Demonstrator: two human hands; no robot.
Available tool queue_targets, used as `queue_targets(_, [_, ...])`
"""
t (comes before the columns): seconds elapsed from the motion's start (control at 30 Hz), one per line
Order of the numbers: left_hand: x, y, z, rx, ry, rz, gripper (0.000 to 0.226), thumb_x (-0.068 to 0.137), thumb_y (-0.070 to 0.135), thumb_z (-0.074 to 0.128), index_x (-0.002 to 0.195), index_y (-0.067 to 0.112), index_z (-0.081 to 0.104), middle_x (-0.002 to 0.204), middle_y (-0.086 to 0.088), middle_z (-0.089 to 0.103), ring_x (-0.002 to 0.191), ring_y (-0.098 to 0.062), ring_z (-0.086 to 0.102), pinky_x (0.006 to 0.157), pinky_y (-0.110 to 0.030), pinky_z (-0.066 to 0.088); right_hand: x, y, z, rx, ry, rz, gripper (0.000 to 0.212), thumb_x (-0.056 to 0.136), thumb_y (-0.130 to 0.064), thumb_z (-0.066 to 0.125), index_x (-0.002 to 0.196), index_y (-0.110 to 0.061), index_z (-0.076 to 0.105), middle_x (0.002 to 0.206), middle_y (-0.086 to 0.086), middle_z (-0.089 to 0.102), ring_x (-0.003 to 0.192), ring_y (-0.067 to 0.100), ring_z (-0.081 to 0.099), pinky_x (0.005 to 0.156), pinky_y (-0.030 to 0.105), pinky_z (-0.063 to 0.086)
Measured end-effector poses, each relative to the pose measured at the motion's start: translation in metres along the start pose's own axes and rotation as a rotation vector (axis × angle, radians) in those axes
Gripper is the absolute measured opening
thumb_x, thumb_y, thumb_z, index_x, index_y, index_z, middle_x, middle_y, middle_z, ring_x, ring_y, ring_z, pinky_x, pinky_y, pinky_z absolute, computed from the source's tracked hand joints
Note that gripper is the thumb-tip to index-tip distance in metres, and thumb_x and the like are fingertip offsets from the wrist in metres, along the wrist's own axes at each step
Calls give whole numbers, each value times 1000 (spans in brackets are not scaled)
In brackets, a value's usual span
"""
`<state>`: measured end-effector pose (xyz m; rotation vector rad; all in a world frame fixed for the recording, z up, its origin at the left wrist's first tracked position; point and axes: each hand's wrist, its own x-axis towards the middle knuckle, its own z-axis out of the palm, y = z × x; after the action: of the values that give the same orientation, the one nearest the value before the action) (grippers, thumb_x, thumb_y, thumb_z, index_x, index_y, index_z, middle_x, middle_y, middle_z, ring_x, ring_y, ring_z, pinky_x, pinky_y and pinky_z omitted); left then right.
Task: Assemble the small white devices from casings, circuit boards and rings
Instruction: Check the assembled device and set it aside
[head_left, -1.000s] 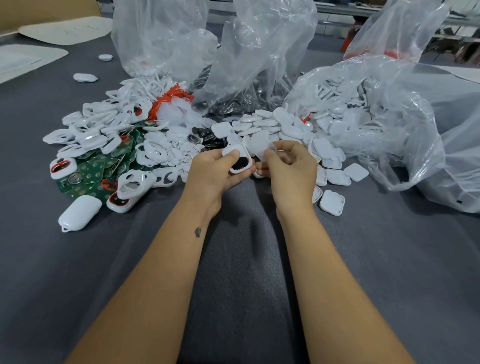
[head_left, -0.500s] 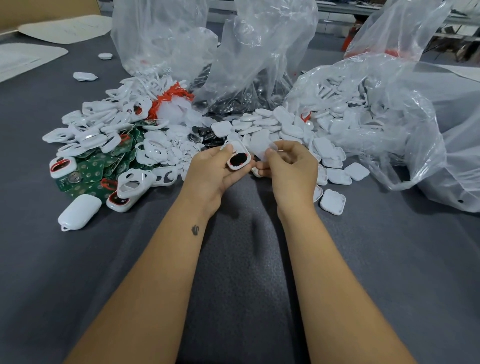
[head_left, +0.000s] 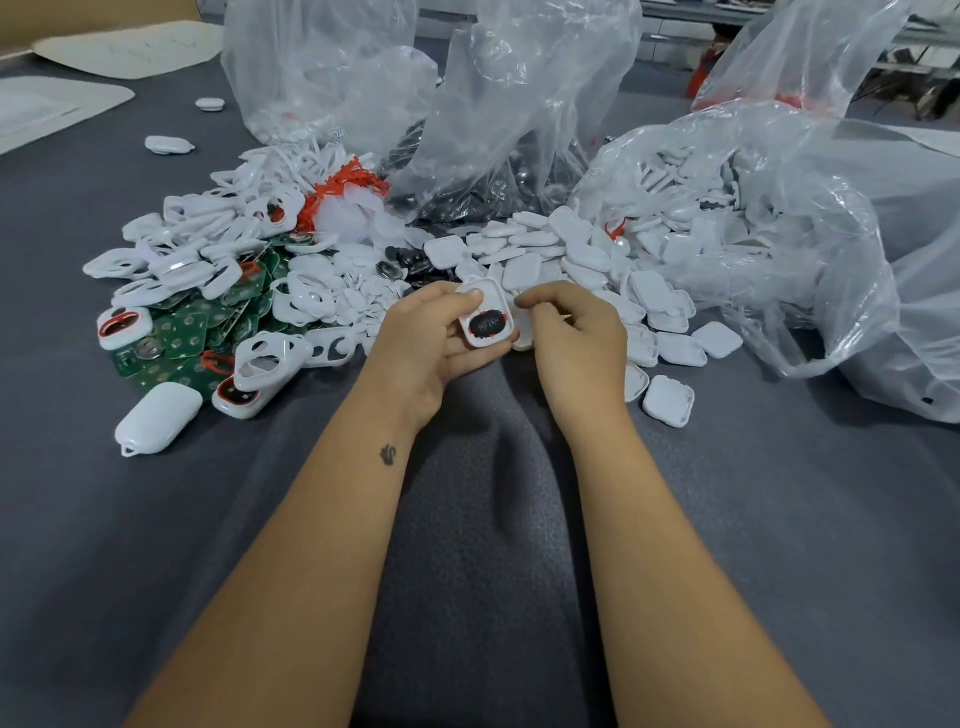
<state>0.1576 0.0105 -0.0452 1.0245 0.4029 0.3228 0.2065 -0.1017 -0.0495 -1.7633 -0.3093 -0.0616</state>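
My left hand (head_left: 426, 343) grips a small white casing (head_left: 488, 319) with its open side up, showing a black oval part ringed in red. My right hand (head_left: 576, 338) sits right beside it with fingers curled and thumb tip near the casing's right edge. It seems to pinch a small white piece (head_left: 522, 338), mostly hidden under the fingers. Heaps of parts lie behind the hands: green circuit boards (head_left: 182, 332), white rings and frames (head_left: 208, 244), and white casing covers (head_left: 582, 254).
A finished white device (head_left: 156, 418) lies at the left on the grey cloth table (head_left: 493, 519). Three clear plastic bags (head_left: 769, 234) of parts stand at the back and right. Loose covers (head_left: 669, 401) lie right of my right hand.
My left hand has turned the casing so its black oval faces up more squarely. My right hand has closed in against the casing's right edge.
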Motion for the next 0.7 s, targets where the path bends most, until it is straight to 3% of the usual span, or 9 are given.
queue_targets(0.1, [0,1,-1,26,-20,-11,12,93,4,55,84,8,62,78,-13,74,72,-26,74,58,-30,59,-1,-4,2,90,-36,14,24,82,-11,57,71,-29,69,95,-2,67,90,7,59,82,25,45])
queue_targets(0.2, [1,1,-3,57,-43,-7,14,92,5,56,81,10,62,84,-12,73,75,-23,73,62,-31,59,-1,-4,2,97,-91,-18,15,82,-19,68,73,-31,66,99,-1,65,86,10,60,83,29,50])
queue_targets(0.4, [0,2,-3,90,-55,-8,12,92,6,56,86,7,67,85,-13,74,77,-24,73,63,-30,59,1,-2,1,138,-150,-46,14,80,-15,75,81,-27,67,85,-5,69,80,16,62,77,35,54])
queue_targets(0.57, [-1,2,-1,94,-55,-8,14,92,9,58,84,9,70,77,-9,74,70,-21,73,58,-29,58,2,0,0,191,-146,-23,13,80,-9,74,81,-21,67,82,-2,69,77,13,62,73,29,53])
queue_targets(0.7, [0,3,-1,54,-74,-44,23,95,18,48,92,7,68,80,-9,75,70,-21,73,57,-28,57,3,0,1,209,-127,6,14,79,-5,73,79,-18,67,77,-2,68,73,9,63,71,26,52])
